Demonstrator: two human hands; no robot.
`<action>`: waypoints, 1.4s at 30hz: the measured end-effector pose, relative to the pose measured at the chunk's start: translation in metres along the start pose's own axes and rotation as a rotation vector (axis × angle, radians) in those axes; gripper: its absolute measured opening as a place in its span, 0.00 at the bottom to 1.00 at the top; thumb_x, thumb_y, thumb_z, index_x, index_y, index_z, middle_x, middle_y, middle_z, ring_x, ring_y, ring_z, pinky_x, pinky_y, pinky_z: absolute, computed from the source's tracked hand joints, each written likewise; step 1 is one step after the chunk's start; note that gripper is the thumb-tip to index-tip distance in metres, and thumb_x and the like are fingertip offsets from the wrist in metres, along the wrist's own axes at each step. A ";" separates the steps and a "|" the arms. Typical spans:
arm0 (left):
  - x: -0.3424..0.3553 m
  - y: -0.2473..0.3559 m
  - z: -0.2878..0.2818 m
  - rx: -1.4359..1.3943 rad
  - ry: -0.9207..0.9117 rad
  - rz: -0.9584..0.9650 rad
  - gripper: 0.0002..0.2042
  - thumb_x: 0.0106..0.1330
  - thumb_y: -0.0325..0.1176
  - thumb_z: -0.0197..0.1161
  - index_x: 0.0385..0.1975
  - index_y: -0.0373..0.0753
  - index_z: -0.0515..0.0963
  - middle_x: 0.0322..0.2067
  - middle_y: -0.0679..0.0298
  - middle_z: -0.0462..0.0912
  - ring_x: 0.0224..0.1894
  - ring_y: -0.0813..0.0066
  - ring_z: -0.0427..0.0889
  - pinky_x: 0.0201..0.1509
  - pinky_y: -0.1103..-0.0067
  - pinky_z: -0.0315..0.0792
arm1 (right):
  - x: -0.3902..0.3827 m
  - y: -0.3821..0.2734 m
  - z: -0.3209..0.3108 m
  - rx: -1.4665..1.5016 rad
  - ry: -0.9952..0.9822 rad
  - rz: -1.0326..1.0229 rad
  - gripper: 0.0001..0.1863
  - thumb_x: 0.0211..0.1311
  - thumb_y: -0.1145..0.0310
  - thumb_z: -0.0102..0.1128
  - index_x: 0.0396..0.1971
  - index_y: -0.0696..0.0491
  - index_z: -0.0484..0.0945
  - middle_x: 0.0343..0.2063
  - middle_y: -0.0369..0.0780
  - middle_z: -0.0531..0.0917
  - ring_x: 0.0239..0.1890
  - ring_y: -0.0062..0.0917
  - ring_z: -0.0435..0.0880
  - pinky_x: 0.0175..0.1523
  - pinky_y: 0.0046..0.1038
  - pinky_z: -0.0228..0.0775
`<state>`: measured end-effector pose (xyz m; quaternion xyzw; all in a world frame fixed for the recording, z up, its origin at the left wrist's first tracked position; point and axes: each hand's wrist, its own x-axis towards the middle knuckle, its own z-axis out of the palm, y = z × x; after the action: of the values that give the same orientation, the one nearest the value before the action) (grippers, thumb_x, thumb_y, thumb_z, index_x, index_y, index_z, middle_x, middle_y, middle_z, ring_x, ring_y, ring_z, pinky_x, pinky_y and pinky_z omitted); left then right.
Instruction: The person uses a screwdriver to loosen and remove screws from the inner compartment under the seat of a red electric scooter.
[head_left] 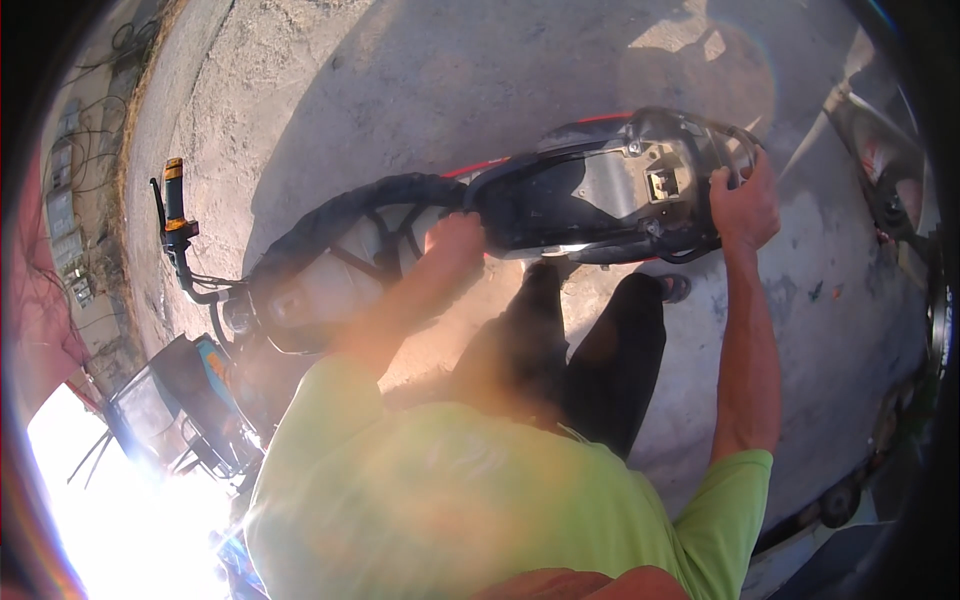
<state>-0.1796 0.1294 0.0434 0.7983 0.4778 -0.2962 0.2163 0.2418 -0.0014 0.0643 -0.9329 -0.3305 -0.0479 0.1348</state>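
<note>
Seen from the middle of the motorbike (540,205), a hand could pass at twelve o'clock, above the ground (440,90). In the way stand the handlebar (176,200) at nine, the right hand (748,208) at three, and the trouser legs (620,350) toward five.

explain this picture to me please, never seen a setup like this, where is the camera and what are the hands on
There is no robot here: these are a person's bare hands, seen from a fisheye camera worn on the head, which bends straight edges. The lime-green shirt is the wearer's own. What looks like a motor scooter stands on rough grey ground, its handlebar grip at the picture's left and its middle compartment uncovered. The right hand holds the rear rail. The left hand is at the compartment's front end; its grip is unclear.
</note>
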 end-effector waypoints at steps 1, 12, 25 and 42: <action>0.011 0.000 0.009 0.003 -0.007 -0.015 0.17 0.77 0.43 0.53 0.48 0.40 0.85 0.50 0.44 0.88 0.54 0.39 0.87 0.59 0.53 0.81 | 0.000 0.002 0.002 -0.008 0.005 -0.003 0.36 0.58 0.53 0.68 0.69 0.43 0.75 0.55 0.38 0.88 0.57 0.40 0.88 0.57 0.46 0.82; -0.034 -0.029 0.031 -0.451 0.081 -0.017 0.21 0.67 0.46 0.71 0.55 0.44 0.87 0.50 0.48 0.90 0.55 0.47 0.89 0.61 0.61 0.81 | -0.001 -0.004 -0.003 -0.004 -0.016 0.018 0.36 0.60 0.52 0.68 0.70 0.42 0.74 0.57 0.39 0.87 0.58 0.40 0.87 0.60 0.47 0.80; -0.044 -0.034 0.023 -0.829 -0.052 -0.215 0.22 0.69 0.42 0.69 0.58 0.36 0.86 0.50 0.48 0.91 0.52 0.60 0.91 0.58 0.68 0.80 | -0.003 0.006 0.005 -0.007 0.060 -0.054 0.35 0.59 0.54 0.68 0.68 0.45 0.76 0.51 0.38 0.88 0.53 0.39 0.88 0.57 0.46 0.81; -0.055 -0.043 0.030 -0.814 0.019 -0.235 0.22 0.70 0.42 0.68 0.60 0.40 0.85 0.54 0.51 0.90 0.57 0.52 0.89 0.63 0.65 0.80 | -0.065 -0.062 0.001 0.432 0.101 -0.441 0.28 0.60 0.63 0.72 0.62 0.50 0.81 0.52 0.44 0.87 0.60 0.43 0.84 0.63 0.42 0.77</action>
<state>-0.2460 0.0952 0.0564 0.5906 0.6454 -0.0988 0.4742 0.1521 0.0060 0.0657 -0.7849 -0.5204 -0.0508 0.3323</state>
